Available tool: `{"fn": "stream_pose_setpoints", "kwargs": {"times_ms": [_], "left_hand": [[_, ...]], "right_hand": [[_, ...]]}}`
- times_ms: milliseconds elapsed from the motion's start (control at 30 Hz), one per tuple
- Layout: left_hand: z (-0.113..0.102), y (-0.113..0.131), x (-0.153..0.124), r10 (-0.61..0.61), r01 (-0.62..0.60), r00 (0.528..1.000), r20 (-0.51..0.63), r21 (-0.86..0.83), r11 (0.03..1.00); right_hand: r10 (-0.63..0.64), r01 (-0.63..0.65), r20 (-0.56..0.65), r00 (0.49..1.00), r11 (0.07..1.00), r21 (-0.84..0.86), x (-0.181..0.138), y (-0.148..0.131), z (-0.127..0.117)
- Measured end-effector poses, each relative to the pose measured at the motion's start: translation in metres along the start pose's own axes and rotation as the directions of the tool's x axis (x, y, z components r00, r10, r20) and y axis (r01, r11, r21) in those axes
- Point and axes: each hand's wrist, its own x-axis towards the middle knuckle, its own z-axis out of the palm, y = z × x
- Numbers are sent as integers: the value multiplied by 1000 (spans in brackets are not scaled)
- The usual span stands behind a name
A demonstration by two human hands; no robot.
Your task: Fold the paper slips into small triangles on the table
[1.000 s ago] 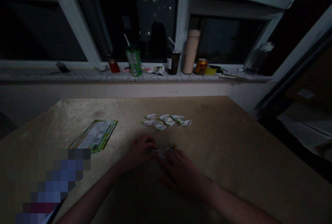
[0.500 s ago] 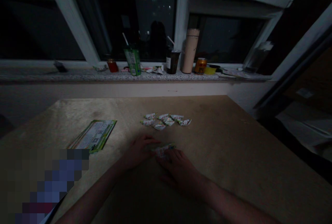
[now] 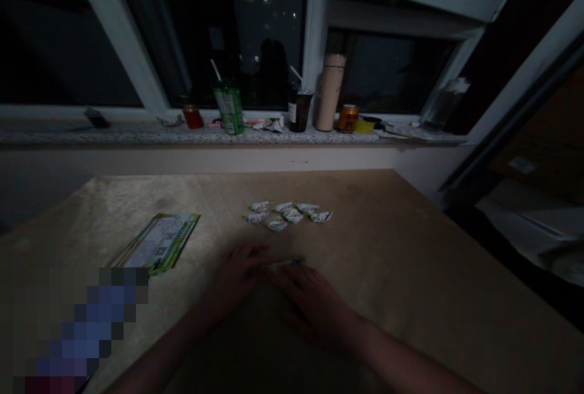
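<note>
Both my hands lie on a wooden table in dim light. My left hand and my right hand meet at a small folded printed paper, fingers pressed down on it so that only its upper edge shows. Beyond the hands lies a cluster of several small folded paper pieces in white and green. To the left sits a stack of green-and-white printed leaflets.
A stone windowsill behind the table carries a green cup with a straw, a dark cup with a straw, a tall beige flask, an orange can and a red jar. Dark windows stand above.
The folded paper now lies flatter under my fingers, with less of it showing. My view has shifted slightly to the right. The cluster and leaflets have not moved.
</note>
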Motion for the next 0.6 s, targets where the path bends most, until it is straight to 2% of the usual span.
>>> {"fn": "stream_pose_setpoints", "kwargs": {"times_ms": [133,200,267,333,433,600], "left_hand": [[-2,6,-1,34,-34,999,-22,16,999],[-4,10,-1,52,-52,999,-9,40,998],[-5,13,0,73,-73,997,8,60,996],[-5,15,0,96,-97,995,17,80,992],[-4,15,0,122,-124,992,20,119,985],[-4,15,0,154,-158,987,41,165,974]], "right_hand": [[152,-99,-177,973,956,275,2,10,3],[190,-89,-310,932,947,310,4,19,3],[243,-139,-392,887,951,277,6,29,2],[267,-204,-397,878,960,194,7,38,0],[272,-269,-339,901,961,58,8,44,-5],[232,-236,-267,935,972,18,10,42,-11]]}}
